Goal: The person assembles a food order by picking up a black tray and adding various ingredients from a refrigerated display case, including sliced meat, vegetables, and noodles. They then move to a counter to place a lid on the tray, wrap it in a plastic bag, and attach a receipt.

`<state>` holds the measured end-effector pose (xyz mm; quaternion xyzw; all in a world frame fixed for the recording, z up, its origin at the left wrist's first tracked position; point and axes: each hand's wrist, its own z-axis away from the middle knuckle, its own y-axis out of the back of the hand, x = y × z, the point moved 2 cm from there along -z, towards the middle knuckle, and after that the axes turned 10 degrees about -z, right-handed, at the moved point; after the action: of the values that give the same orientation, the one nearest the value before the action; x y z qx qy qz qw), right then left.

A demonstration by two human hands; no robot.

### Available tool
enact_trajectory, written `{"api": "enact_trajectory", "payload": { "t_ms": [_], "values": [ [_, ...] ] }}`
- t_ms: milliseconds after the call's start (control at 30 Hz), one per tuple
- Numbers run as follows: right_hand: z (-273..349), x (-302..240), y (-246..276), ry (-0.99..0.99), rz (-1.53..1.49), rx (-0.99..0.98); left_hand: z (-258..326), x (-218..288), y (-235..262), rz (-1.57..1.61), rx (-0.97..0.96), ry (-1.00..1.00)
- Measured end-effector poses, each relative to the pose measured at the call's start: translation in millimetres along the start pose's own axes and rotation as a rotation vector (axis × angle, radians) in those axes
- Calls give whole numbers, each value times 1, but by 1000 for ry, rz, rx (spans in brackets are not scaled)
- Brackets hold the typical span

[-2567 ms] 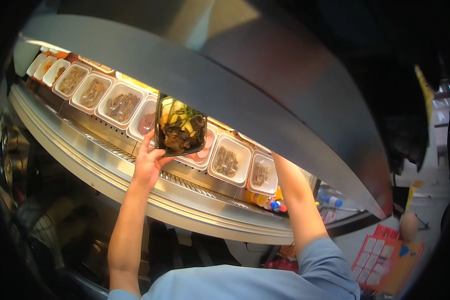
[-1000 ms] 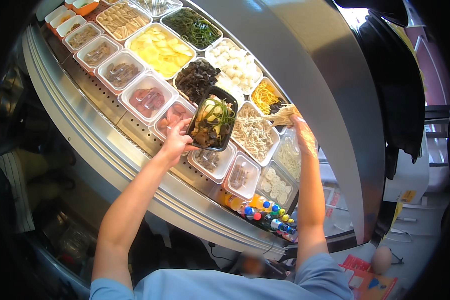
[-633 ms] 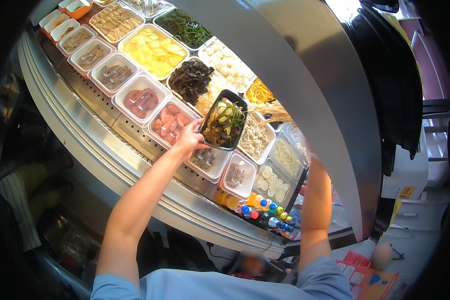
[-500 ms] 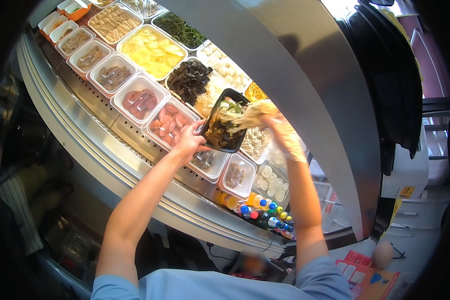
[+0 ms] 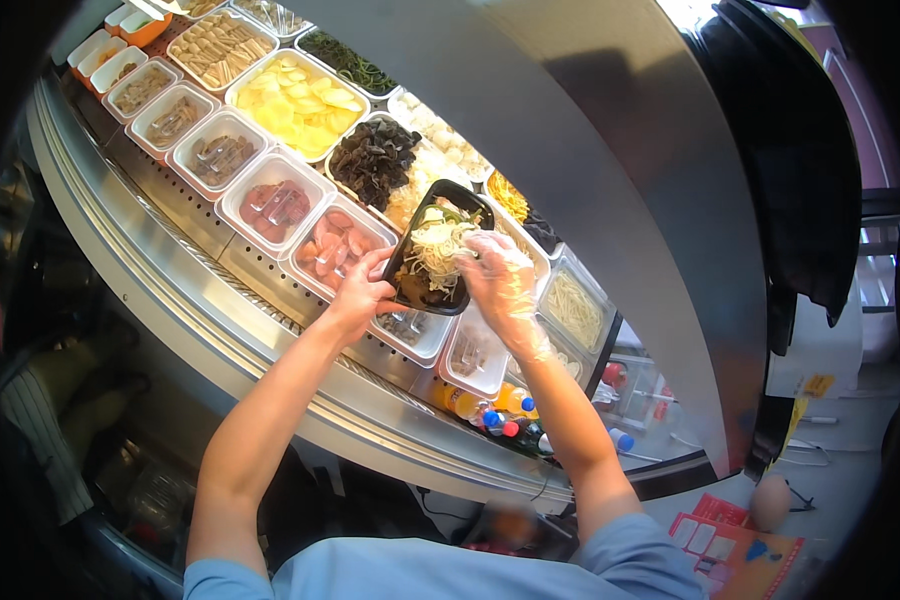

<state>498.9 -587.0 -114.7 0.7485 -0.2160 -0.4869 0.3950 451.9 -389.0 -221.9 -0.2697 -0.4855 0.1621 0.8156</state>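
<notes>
A: Head view, grip?
B: Left hand (image 5: 358, 293) clamped on black tray (image 5: 406, 262), held above food bins (image 5: 270, 205).
A: Other side?
B: Gloved right hand (image 5: 500, 275) pinching pale noodles (image 5: 436, 250) over same tray, 1 handful.

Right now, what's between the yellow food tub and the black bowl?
In the head view, a tub of dark mushrooms sits between the yellow food tub and the black bowl.

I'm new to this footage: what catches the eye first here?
The black tray at centre, held by the bare left hand while the gloved right hand presses pale shredded food into it. Behind it, the yellow slices and dark fungus stand out in white tubs along the curved steel counter.
</notes>
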Motion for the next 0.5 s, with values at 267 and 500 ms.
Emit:
{"api": "enact_trajectory", "payload": {
  "t_ms": [267,500],
  "values": [
    [-9,95,41,-321,-119,128,8,5,8,-17,12,-19],
    [-24,282,36,-455,376,-92,14,15,4,13,71,-7]
  ]
}}
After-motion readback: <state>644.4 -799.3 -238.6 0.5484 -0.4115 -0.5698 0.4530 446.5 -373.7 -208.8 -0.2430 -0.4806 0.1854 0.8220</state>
